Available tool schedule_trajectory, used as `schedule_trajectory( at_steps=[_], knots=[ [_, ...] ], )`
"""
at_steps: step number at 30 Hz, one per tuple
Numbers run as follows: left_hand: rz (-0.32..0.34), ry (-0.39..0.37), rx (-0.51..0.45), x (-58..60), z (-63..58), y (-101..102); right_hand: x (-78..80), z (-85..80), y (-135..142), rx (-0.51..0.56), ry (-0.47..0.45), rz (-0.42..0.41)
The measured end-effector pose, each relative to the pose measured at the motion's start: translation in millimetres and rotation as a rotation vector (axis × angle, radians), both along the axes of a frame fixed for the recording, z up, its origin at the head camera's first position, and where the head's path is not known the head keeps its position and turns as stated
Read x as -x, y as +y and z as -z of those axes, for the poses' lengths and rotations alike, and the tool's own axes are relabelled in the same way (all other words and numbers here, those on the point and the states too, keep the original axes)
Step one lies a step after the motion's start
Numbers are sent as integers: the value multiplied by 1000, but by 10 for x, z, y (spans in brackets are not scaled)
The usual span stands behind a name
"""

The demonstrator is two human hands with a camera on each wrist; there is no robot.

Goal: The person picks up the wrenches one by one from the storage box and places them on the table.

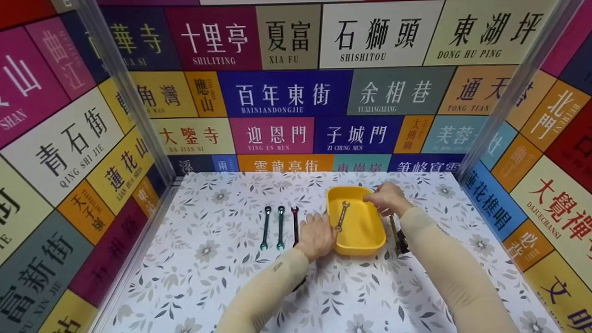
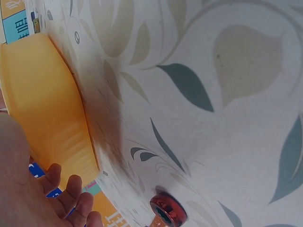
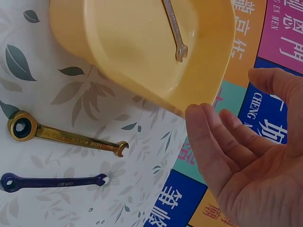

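Observation:
A yellow plastic tray (image 1: 362, 245) stands on the table, with a silver combination wrench (image 1: 342, 216) lying inside it. My left hand (image 1: 318, 236) is at the tray's left side, its fingers loosely bent and nothing held. In the left wrist view its fingertips (image 2: 73, 185) are close to the yellow wall. My right hand (image 1: 387, 198) is at the tray's far right corner. Its fingers (image 3: 203, 137) are extended, with the tips right at the rim and the thumb apart. Outside the tray's right side lie a gold ratchet wrench (image 3: 71, 135) and a dark purple wrench (image 3: 54, 182).
Left of the tray lie a dark teal wrench (image 1: 265, 229), a green wrench (image 1: 280, 229) and a red wrench (image 1: 295, 222), partly hidden by the left hand. Something dark (image 1: 299, 283) shows under the left forearm. Sign-printed walls (image 1: 286, 92) enclose the leaf-patterned table (image 1: 203, 286).

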State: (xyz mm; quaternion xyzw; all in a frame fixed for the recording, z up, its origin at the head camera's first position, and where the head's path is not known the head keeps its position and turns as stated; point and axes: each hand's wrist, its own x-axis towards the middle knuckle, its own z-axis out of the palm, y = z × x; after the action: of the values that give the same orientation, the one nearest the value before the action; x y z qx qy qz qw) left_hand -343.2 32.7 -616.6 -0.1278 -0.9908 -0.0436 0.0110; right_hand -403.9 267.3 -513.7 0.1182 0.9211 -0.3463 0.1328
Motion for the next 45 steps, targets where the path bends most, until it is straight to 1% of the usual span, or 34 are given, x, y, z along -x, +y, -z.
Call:
schedule_trajectory(
  at_steps=[4,10,14,22,29,37,43,45],
  knots=[
    [-5,3,9,-5,-8,2,-3,13,-68,3,-8,10],
    [-6,-14,18,2,-7,-3,24,73,-176,42,-35,50],
    [-7,-16,21,2,-3,-2,35,149,-235,53,-30,68],
    [-3,-27,10,11,14,11,53,357,-300,66,-27,122],
    [-4,-38,10,10,-15,-4,91,427,-380,85,-44,175],
    [-4,-30,29,24,-8,1,107,513,-515,83,-71,220],
    [-17,-16,9,21,7,2,68,611,-596,121,-93,227],
    [-15,-1,2,14,12,7,67,653,-616,112,-93,234]
  ],
)
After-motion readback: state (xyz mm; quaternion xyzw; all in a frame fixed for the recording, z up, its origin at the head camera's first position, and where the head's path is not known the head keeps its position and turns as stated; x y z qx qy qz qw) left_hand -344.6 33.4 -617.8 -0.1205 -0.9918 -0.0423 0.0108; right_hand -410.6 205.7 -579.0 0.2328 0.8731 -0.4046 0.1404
